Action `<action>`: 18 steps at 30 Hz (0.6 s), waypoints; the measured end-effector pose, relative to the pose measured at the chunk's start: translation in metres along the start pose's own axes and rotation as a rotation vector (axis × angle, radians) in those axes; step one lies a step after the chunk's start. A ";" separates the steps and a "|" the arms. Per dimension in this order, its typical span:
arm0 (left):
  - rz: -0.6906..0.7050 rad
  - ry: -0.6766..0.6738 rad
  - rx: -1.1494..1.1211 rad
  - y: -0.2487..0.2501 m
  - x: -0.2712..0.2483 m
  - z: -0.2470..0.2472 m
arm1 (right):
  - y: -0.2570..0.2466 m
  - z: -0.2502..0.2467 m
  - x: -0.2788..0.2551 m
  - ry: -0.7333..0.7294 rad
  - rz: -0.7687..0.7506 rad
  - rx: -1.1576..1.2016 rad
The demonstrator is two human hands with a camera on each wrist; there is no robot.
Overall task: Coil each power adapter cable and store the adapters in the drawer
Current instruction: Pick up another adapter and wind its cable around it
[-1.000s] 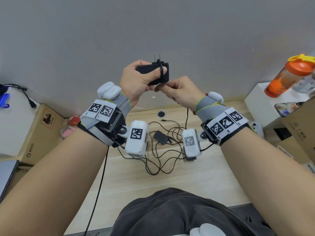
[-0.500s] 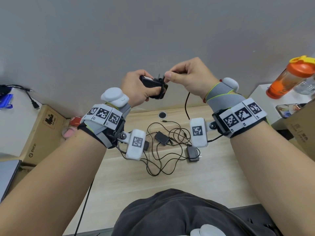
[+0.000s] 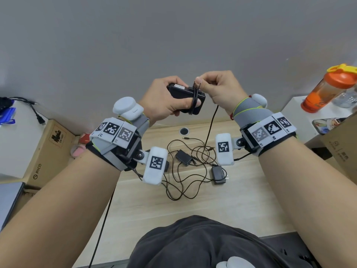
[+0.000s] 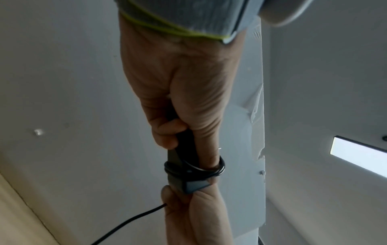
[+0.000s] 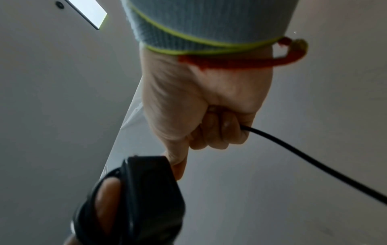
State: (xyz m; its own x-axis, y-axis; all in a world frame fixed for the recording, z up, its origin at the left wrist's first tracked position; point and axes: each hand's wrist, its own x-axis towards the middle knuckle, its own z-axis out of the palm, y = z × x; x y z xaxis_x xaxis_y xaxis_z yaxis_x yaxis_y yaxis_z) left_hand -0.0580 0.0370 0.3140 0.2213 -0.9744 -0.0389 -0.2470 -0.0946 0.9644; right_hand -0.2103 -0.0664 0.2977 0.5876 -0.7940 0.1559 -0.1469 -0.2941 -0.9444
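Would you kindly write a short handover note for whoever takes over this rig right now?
Left hand: grips the black adapter in the air, thumb under the cable loops.
Right hand: pinches the cable at the adapter's top; its free length hangs down to the desk.
Done: several turns around the adapter.
Left: finish this coil; two more adapters lie on the desk in tangled cables. No drawer is in view.
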 end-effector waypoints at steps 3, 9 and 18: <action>0.018 0.009 -0.070 0.001 0.001 0.002 | -0.004 0.005 -0.007 -0.050 0.016 0.019; 0.014 0.135 -0.227 0.003 0.008 0.001 | 0.008 0.018 -0.010 -0.167 0.109 -0.065; -0.068 0.300 -0.138 -0.015 0.018 -0.011 | -0.006 0.022 -0.016 -0.252 0.064 -0.281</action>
State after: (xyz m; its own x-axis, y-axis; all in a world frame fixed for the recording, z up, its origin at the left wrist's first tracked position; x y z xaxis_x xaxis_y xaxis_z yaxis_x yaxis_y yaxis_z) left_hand -0.0402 0.0230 0.3021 0.5056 -0.8616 -0.0454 -0.0968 -0.1090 0.9893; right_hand -0.2017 -0.0401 0.2944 0.7422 -0.6701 -0.0103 -0.3818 -0.4101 -0.8283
